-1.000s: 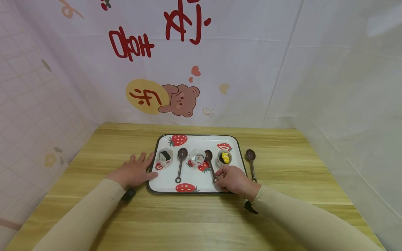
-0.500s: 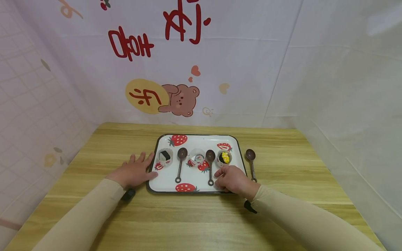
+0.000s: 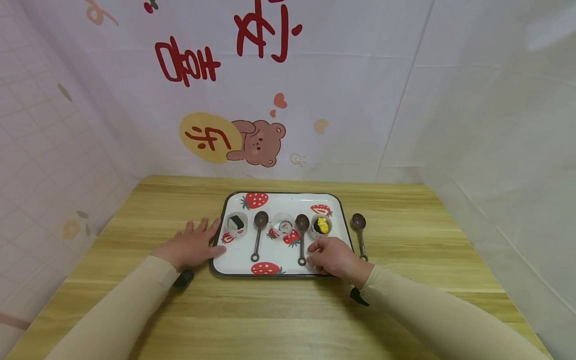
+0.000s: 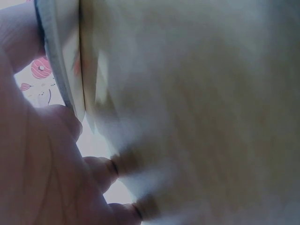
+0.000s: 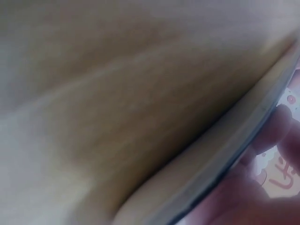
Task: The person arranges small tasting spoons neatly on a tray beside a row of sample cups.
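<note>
My left hand (image 3: 191,247) rests with spread fingers at the left edge of a white strawberry-print tray (image 3: 283,200), the thumb over its rim. At the tray's lower right, my right hand (image 3: 335,257) lies over the front rim, fingers slightly bent, beside the handle of a brown spoon (image 3: 302,240); whether it touches that spoon I cannot tell. Another brown spoon (image 3: 259,235) lies between a cup with a black-and-white piece (image 3: 236,223) and a cup with a small roll (image 3: 283,227). Behind my right hand is a cup with a yellow-topped piece (image 3: 321,226). Both wrist views show the tray rim (image 4: 58,61) close up.
A third brown spoon (image 3: 360,235) lies on the wooden table (image 3: 270,315) just right of the tray. A printed white cloth (image 3: 346,80) hangs behind the table and along both sides.
The spoon near my right hand has straightened, its handle shifting left, away from the fingertips, and its bowl slightly right. Both hands look nearly still.
</note>
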Tool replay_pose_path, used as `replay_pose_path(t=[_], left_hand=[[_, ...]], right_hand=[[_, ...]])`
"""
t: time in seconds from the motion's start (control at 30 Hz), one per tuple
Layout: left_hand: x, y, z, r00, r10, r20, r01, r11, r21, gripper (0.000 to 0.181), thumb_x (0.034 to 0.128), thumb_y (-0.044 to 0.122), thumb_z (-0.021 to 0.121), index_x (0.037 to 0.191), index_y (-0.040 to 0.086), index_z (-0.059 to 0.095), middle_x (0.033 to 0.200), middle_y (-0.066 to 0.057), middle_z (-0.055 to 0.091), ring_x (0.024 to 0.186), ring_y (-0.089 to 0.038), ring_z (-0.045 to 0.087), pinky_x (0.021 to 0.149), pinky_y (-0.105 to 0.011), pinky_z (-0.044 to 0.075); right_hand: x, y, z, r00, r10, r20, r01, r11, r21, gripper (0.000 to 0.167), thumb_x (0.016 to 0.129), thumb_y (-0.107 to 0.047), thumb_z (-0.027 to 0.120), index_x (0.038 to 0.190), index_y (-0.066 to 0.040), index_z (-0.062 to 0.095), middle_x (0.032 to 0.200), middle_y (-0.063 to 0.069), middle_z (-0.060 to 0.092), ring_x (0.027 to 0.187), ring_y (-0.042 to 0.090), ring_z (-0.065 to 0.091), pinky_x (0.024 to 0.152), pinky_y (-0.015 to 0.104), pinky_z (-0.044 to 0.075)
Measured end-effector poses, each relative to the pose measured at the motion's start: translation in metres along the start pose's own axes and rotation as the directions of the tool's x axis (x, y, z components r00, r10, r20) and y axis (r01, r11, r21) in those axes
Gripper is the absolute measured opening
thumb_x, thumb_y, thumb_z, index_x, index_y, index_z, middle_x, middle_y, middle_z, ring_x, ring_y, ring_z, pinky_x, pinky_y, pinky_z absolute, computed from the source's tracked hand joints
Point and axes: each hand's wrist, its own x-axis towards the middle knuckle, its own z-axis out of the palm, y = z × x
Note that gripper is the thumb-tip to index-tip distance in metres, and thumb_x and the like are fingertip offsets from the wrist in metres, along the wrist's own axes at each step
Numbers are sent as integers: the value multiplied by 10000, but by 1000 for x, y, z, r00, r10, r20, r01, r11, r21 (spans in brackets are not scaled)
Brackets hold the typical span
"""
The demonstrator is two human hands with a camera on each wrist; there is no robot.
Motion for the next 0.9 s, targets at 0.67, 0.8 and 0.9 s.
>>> replay_pose_path(t=[0.67, 0.8, 0.9], left_hand=[[2, -1, -1, 1000, 10, -1, -10, 1000, 21, 997, 988, 685, 546, 1690, 82, 176, 1696, -373, 145, 1495, -718, 96, 1136, -845, 211], [1, 1, -2, 1000, 4, 3, -5, 1000, 23, 985, 997, 672, 542, 1692, 82, 169, 1699, -368, 139, 1500, -713, 95, 1143, -841, 205], [0, 1, -3, 1000, 3, 4, -3, 1000, 28, 980, 1001, 669, 539, 1693, 84, 164, 1701, -365, 137, 1499, -714, 96, 1145, -839, 205]], right_hand=[[-5, 5, -21, 968, -213, -132, 153, 919, -364, 226, 936, -243, 784, 1090, -77, 787, 919, -12, 777, 808, 103, 641, 749, 299, 532], [-6, 9, -27, 965, -218, -147, 150, 916, -371, 232, 940, -241, 787, 1099, -73, 785, 918, -11, 784, 804, 103, 655, 734, 289, 535], [-7, 12, -33, 960, -230, -157, 157, 912, -379, 209, 945, -238, 782, 1070, -71, 776, 903, -12, 780, 798, 104, 654, 718, 282, 535]])
